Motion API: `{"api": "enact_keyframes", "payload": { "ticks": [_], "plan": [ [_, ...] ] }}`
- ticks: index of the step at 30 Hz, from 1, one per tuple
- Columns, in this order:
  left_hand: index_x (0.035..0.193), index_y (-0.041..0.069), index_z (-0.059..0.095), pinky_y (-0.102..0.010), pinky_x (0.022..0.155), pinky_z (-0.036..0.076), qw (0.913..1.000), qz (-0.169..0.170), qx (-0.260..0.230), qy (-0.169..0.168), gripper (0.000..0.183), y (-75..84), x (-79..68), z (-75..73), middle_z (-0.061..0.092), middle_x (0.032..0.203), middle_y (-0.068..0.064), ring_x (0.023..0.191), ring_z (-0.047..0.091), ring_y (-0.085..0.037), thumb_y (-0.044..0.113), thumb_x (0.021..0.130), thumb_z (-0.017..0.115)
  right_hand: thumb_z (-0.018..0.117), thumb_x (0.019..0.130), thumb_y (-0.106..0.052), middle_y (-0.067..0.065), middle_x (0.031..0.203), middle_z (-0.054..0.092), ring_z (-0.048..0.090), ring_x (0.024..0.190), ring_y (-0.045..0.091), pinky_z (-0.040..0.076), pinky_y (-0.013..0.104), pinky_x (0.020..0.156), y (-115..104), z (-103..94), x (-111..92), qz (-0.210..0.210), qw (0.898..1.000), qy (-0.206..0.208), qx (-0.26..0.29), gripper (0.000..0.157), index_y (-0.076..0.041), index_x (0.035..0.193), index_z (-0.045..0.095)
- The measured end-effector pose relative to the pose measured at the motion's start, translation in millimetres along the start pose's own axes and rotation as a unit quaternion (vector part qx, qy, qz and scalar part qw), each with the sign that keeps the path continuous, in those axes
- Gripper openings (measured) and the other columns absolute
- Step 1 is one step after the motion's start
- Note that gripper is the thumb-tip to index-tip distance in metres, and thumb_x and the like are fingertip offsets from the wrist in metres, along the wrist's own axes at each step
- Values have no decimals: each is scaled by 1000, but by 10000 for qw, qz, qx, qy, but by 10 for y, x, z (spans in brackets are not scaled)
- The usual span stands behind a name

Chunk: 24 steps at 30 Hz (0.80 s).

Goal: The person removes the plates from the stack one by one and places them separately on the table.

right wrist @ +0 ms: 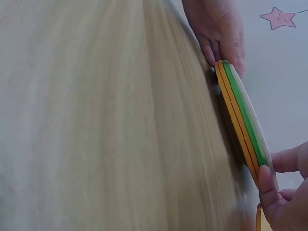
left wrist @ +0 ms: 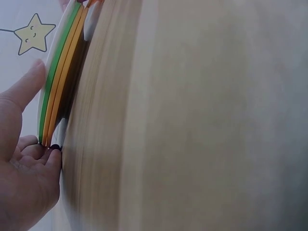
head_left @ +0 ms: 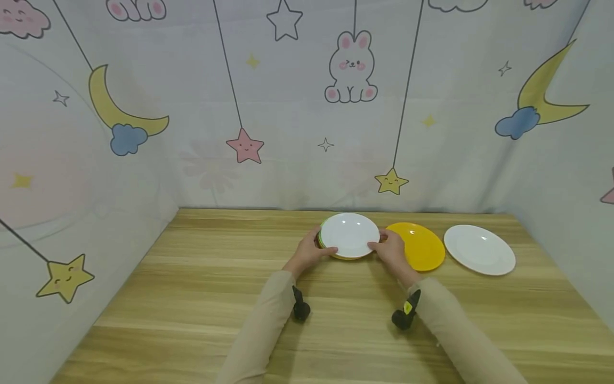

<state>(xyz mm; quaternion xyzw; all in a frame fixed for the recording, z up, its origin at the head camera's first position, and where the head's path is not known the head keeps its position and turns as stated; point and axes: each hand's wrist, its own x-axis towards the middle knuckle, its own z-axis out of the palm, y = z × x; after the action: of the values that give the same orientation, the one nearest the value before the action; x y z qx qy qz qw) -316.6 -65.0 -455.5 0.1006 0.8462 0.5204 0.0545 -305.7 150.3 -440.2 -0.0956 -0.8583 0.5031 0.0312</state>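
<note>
A stack of plates (head_left: 350, 234) is at the back middle of the wooden table, a white plate on top. Edge-on in the left wrist view, a green plate (left wrist: 55, 79) and two orange plates (left wrist: 65, 77) show beneath the white one. My left hand (head_left: 309, 252) grips the stack's left rim, thumb on top and fingers below. On the opposite side my right hand (head_left: 390, 249) pinches the rim, its thumb over the white plate. A dark shadowed strip lies under the stack in both wrist views; whether it touches the table I cannot tell.
Right of the stack a yellow plate (head_left: 422, 248) lies on the wooden table (head_left: 216, 298), close to my right hand. Farther right lies another white plate (head_left: 479, 249). A patterned cloth (head_left: 288, 106) rises behind the table and along both sides.
</note>
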Motion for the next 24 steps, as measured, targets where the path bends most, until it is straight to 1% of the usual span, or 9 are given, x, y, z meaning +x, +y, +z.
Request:
{"api": "enact_keyframes", "payload": {
  "ticks": [2,4,8,14,16,19,24],
  "plan": [
    [141,5,29,-34,110,24,10000,29,11,3,81,2,0,-3,30,145,-12,133,26,-25,26,76,74,65,81,-4,21,102,54,54,64,16,52,21,57,-5,-19,3,108,9996,-58,256,47,8,123,50],
    [141,6,29,-34,110,24,10000,48,20,4,82,-1,4,-4,31,144,-12,133,27,-24,26,76,74,64,82,-2,20,101,52,53,59,11,52,19,54,-7,-41,12,218,9985,-132,490,47,8,125,48],
    [141,6,29,-34,109,25,10000,50,10,-25,83,-13,7,-3,32,144,-11,133,28,-24,27,76,74,61,83,0,19,101,50,53,57,9,54,20,56,-14,-85,14,409,9958,-265,776,48,7,128,45],
    [142,6,27,-34,109,26,9999,-80,75,-40,83,-19,-2,3,30,145,-11,133,27,-24,28,76,73,59,85,1,20,105,47,55,62,10,55,24,61,-14,-115,4,575,9916,-367,1097,50,6,131,40],
    [142,5,27,-34,108,27,9999,-90,76,-45,83,-18,-6,3,31,144,-12,133,28,-24,28,77,73,58,86,1,20,107,46,55,63,11,56,25,64,-19,-123,-8,596,9907,-334,1175,51,6,133,39],
    [142,4,27,-33,108,28,9999,-88,50,-68,81,-18,-6,1,32,144,-11,132,29,-23,26,78,72,58,86,0,19,108,45,56,64,12,55,26,65,-20,-139,-31,607,9902,-157,1251,52,4,134,39],
    [141,5,28,-33,109,26,9999,-67,-3,-79,78,-17,-5,-9,35,142,-10,132,30,-22,23,79,71,58,86,1,18,109,45,54,59,9,55,21,60,7,-178,-76,540,9886,128,1399,52,4,134,39]
  ]
}}
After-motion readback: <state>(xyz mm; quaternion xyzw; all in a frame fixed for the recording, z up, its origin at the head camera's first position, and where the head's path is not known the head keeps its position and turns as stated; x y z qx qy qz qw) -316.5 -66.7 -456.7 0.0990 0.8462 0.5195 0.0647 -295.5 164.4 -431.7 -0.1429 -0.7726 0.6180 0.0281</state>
